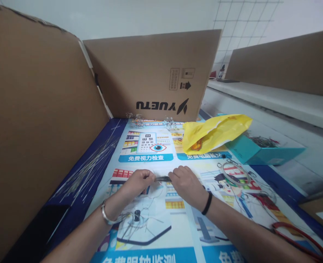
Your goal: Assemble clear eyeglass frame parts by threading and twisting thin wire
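Observation:
My right hand (186, 184) is closed around a pair of small pliers whose dark, tapered jaws (164, 179) point left. Facing it, my left hand (142, 180) pinches a thin wire (159, 185) right at the tips of the jaws. Fine strands curve below the fingers; what lies inside the pinch is too small to make out. Under my left wrist a loose bunch of silvery wires (132, 223) spreads over the printed sheet (182, 233), with a small black piece (137, 215) among them.
Cardboard panels (150, 73) wall off the back and left. A yellow bag (216, 133) leans by a teal box (265, 151) of metal bits. Straight wires (87, 171) lie left, a wire coil (235, 175) right, and a red-handled tool (301, 232) front right. Small wire pieces (170, 123) sit behind.

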`<state>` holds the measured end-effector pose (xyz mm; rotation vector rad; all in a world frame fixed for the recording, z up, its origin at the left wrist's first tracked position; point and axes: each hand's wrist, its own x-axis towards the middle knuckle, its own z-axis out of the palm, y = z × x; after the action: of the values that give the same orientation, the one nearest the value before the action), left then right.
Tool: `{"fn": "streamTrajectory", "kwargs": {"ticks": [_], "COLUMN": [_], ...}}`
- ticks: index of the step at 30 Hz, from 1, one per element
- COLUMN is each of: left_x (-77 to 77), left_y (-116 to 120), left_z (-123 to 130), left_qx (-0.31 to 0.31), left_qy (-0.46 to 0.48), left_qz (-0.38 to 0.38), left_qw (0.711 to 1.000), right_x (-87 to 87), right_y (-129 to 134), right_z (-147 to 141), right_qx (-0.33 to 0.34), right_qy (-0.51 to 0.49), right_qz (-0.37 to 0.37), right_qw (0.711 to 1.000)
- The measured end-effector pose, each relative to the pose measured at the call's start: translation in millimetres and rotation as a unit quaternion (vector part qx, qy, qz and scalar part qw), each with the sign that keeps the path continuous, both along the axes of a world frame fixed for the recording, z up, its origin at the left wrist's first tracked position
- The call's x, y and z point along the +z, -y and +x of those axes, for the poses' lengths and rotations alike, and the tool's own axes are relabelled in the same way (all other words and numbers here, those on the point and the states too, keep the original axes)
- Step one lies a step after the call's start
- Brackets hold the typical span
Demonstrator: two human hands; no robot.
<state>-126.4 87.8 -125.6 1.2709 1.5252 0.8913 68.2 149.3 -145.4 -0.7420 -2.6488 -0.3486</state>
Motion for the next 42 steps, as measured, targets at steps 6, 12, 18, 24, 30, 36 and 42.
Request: {"fn": "streamTrajectory", "kwargs": {"ticks": [6,12,18,24,30,36,42], "left_x": [-5.8,-9.8,-7.5,-7.7,-2.3,-4.6,-2.2], "left_y": [-1.9,-2.5,-0.3,1.7,2.9,5.6,6.9], "left_z": [-1.4,-3.4,0.3,9.9,19.9,23.9,27.1], "left_qx": [0.000,0.003,0.027,0.071,0.109,0.128,0.146], "left_qy": [0.015,0.026,0.032,0.051,0.024,0.026,0.042], "left_qz": [0.003,0.006,0.006,0.033,0.057,0.080,0.078], "left_qw": [1.000,1.000,0.999,0.996,0.992,0.988,0.985], "right_x": [-0.7,-4.6,-5.3,-1.6,-1.3,-3.1,-3.8], "right_y": [-1.0,-2.8,-3.0,0.9,0.9,2.4,2.6], "right_z": [-0.7,-2.5,-3.5,-3.3,-3.7,-4.7,-4.5], "right_qx": [0.003,-0.004,-0.011,-0.032,-0.047,-0.054,-0.051], "right_qy": [-0.004,-0.017,-0.021,-0.030,-0.036,-0.032,-0.027], "right_qz": [0.000,-0.017,-0.024,-0.014,-0.017,-0.018,-0.015], "right_qw": [1.000,1.000,0.999,0.999,0.998,0.998,0.998]}}
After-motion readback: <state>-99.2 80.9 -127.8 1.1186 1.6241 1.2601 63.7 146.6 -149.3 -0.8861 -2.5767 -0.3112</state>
